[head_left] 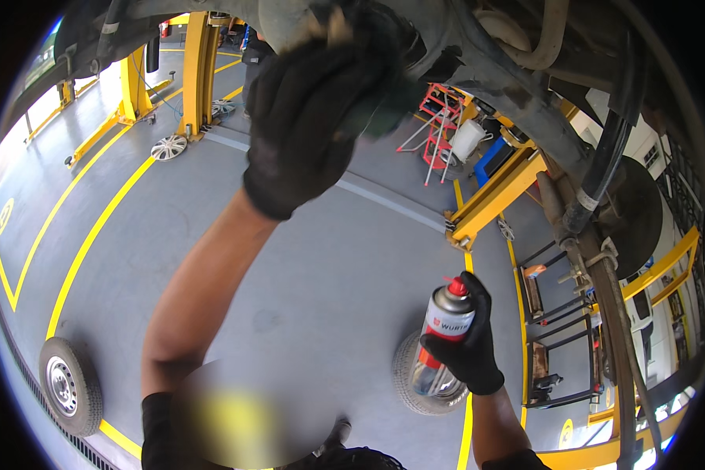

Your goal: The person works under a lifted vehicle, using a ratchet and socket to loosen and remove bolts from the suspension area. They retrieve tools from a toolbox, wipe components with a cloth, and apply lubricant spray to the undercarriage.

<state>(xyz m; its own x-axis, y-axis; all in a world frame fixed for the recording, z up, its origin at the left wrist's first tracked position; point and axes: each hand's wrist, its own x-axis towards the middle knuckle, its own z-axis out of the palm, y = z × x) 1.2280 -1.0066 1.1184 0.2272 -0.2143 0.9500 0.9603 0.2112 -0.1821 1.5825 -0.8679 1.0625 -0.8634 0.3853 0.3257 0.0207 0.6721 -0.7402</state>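
Observation:
My left hand [305, 117], in a black glove, reaches up to the vehicle's underside [517, 86]. Its fingers look curled and are smeared by motion. A blurred tan bit shows at the fingertips, and I cannot make out what they grip. Lower on the right, my right hand [474, 352], gloved in black too, is wrapped around a spray can [449, 313]. The can is silver and red with a red nozzle, held nearly upright and apart from the vehicle. The forefinger rises beside the nozzle; whether it presses cannot be told.
Yellow lift posts [200, 74] and a lift arm [497, 200] stand around me. One wheel [66, 384] lies at the left, another wheel [423, 376] beneath the can. Beyond are a red step ladder [439, 129], a black metal frame [564, 356] and a hubcap [169, 147].

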